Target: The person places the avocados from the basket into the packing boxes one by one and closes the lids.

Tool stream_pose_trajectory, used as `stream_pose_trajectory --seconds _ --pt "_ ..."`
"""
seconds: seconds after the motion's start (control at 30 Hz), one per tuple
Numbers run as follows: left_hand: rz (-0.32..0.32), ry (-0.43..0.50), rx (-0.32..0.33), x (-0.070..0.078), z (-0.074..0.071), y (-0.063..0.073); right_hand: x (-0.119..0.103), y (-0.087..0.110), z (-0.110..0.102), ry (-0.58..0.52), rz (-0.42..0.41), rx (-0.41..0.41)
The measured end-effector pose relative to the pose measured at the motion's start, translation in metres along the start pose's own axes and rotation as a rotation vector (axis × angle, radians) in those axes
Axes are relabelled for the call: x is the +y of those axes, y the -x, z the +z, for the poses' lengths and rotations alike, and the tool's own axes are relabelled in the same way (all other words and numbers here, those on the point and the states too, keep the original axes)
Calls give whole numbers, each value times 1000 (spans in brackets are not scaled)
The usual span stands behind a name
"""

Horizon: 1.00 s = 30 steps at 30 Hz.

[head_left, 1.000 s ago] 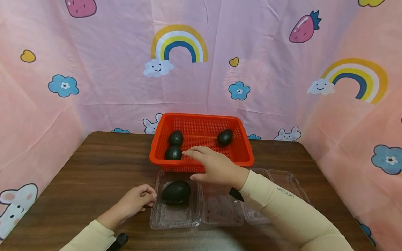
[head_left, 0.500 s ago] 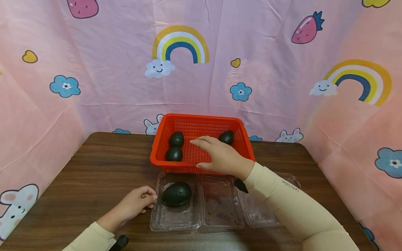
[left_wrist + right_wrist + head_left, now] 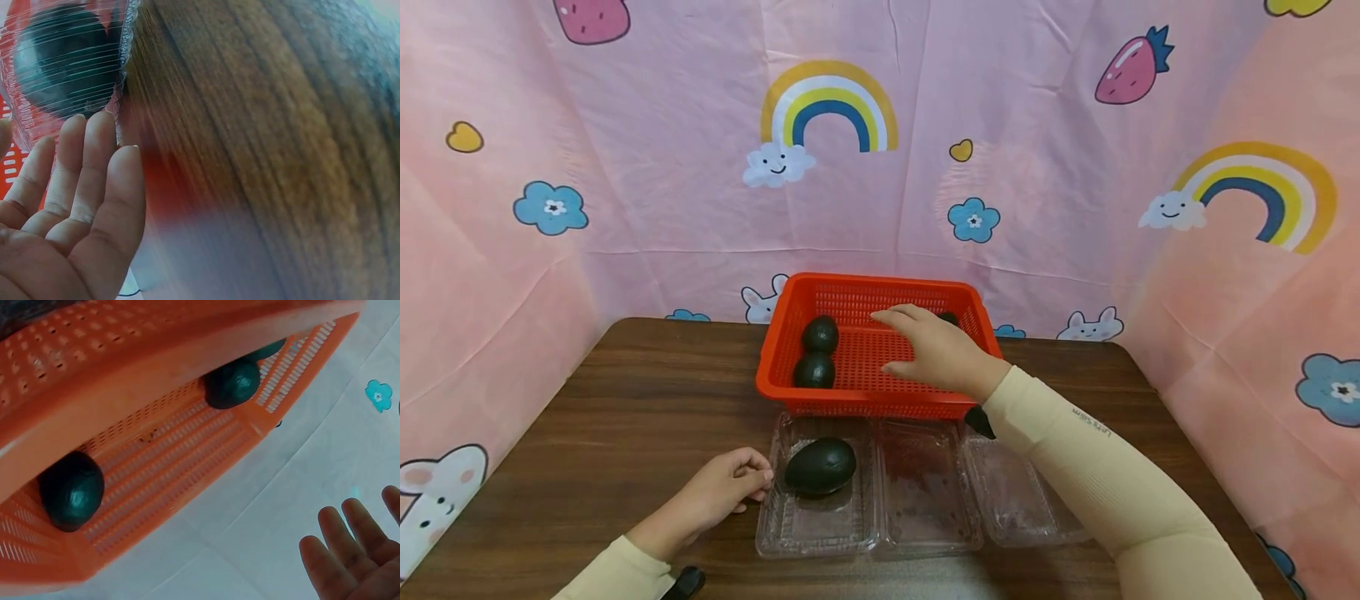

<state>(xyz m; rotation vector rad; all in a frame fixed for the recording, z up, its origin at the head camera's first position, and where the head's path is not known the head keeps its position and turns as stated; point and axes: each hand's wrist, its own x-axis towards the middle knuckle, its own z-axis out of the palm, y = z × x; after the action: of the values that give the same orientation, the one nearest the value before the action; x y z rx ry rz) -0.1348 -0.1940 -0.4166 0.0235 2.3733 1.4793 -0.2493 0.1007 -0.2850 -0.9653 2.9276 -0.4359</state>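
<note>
My right hand (image 3: 940, 350) hovers over the red plastic basket (image 3: 880, 404), fingers spread and nothing in them. In the head view it mostly covers one avocado (image 3: 950, 317) at the basket's right; the right wrist view shows that avocado (image 3: 72, 490) whole. Two more avocados, one behind (image 3: 820, 334) the other (image 3: 814, 371), lie along the basket's left side. A single dark avocado (image 3: 820, 467) rests in the left clear plastic container (image 3: 820, 533). At that container's left rim is my left hand (image 3: 722, 487), its relaxed fingertips right at the edge, holding nothing.
Beside the left container stand a middle clear container (image 3: 928, 500) and a right one (image 3: 1011, 492), the latter partly under my right sleeve (image 3: 1097, 467). All are in front of the basket on the brown wooden table (image 3: 647, 400). A patterned cloth (image 3: 880, 208) hangs behind.
My right hand has moved right and farther back over the basket, from beside the left avocados to in front of the right one. My left hand stays at the container's rim.
</note>
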Motion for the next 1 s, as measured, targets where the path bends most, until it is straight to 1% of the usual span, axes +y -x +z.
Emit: stream_pose_trajectory --seconds 0.3,0.53,0.8,1.0 --pt "10 12 -11 -6 0 0 14 -12 1 -35 70 -20" --pt "7 14 -10 -7 0 0 24 -22 0 -36 85 -21" --pt "10 2 -7 -5 -1 0 34 -31 -3 -71 110 -25" --pt "8 8 -11 -5 -1 -1 44 -38 -1 -73 132 -32"
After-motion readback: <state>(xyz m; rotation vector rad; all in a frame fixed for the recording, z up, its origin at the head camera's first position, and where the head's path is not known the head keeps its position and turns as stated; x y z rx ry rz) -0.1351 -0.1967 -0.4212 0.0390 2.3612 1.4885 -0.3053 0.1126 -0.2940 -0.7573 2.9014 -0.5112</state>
